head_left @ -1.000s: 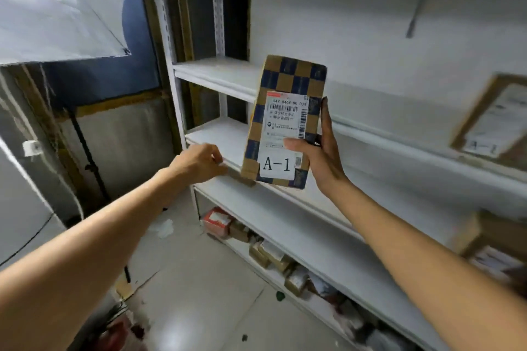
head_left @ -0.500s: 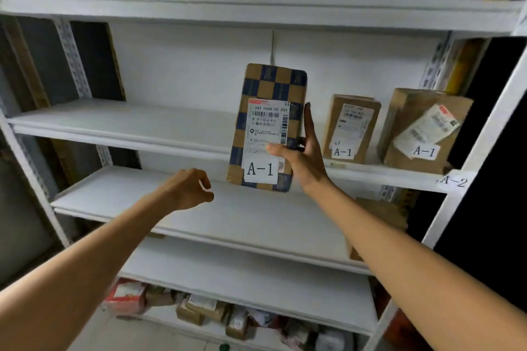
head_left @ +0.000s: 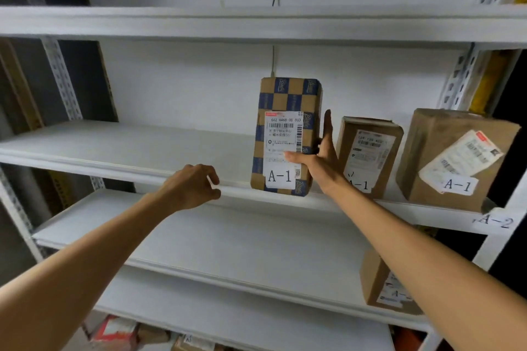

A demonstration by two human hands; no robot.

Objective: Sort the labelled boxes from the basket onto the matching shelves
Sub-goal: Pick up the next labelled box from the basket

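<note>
A tall blue-and-brown checkered box (head_left: 288,100) with a white A-1 label stands upright at the front edge of a white shelf (head_left: 128,148). My right hand (head_left: 319,162) holds it, thumb across the label and fingers along its right side. My left hand (head_left: 194,185) hovers loosely curled and empty in front of the shelf lip, left of the box. Two brown boxes marked A-1, a narrow upright one (head_left: 369,151) and a larger tilted one (head_left: 453,159), stand on the same shelf to the right.
A paper tag reading A-2 (head_left: 496,222) hangs on the shelf edge at right. Another brown box (head_left: 376,282) sits on the shelf below. Several small parcels (head_left: 119,333) lie at the bottom. A metal upright (head_left: 62,77) bounds the left side.
The checkered box has moved up and right towards the shelf with the A-1 boxes and now stands at its front edge. My view has closed in on the rack.
</note>
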